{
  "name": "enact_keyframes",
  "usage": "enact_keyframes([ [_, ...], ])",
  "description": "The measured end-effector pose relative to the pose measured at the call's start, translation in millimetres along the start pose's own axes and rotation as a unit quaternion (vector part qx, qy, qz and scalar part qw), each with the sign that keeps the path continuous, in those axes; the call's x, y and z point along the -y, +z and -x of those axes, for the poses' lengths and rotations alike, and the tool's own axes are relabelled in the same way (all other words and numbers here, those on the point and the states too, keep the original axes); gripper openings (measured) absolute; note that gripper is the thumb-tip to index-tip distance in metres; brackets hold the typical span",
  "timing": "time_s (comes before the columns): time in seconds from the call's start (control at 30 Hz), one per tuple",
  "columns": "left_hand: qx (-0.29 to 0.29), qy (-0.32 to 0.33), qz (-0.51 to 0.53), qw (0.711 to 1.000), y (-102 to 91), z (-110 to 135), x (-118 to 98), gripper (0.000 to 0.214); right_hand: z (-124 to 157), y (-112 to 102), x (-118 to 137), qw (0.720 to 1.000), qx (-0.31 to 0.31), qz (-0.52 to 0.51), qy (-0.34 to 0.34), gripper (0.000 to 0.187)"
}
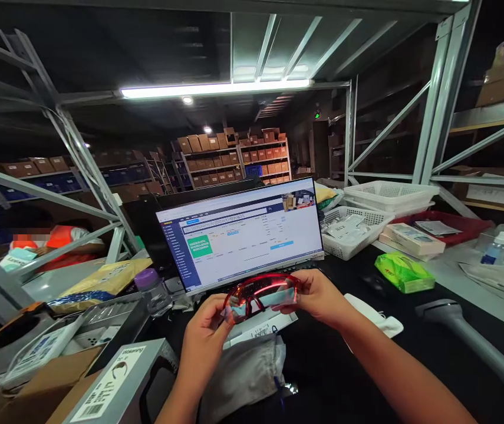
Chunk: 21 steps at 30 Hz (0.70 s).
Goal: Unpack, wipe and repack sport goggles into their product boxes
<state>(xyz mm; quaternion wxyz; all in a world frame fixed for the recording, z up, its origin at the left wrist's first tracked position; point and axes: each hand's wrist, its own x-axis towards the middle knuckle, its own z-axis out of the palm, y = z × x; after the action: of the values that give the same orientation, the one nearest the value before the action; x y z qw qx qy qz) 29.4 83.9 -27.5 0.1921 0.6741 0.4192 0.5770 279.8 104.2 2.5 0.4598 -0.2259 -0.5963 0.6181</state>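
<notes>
A pair of red-framed wraparound glasses (pixel 263 290) is held up in front of the monitor (pixel 247 235). My left hand (pixel 207 327) pinches its left side, and my right hand (pixel 322 297) grips its right side. The lenses look clear with a bluish reflection. Below the glasses lie a white box with a printed label (pixel 263 330) and a grey cloth pouch (pixel 245 377) on the black desktop. Partly behind my right forearm rests a white pouch (pixel 378 318).
A handheld barcode scanner (pixel 446 312) and a green tissue pack (pixel 404 272) sit at the right. Beyond them stand white plastic baskets (pixel 349 253). On the left are a labelled grey box (pixel 119 383), a purple-capped bottle (pixel 152 288) and a yellow package (pixel 101 282). A person in an orange vest (pixel 66 235) is farther left.
</notes>
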Motion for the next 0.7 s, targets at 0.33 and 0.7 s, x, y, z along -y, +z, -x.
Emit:
enact_keyframes([
  [0.33,0.043,-0.119,-0.043,0.991,2.5,-3,13,0.040,5,-17,4,0.983,-0.083,0.141,-0.085,0.021],
  [0.7,0.192,-0.127,-0.385,0.894,49.4,59,-68,0.019,3,-64,32,0.965,-0.222,0.112,-0.082,0.044],
])
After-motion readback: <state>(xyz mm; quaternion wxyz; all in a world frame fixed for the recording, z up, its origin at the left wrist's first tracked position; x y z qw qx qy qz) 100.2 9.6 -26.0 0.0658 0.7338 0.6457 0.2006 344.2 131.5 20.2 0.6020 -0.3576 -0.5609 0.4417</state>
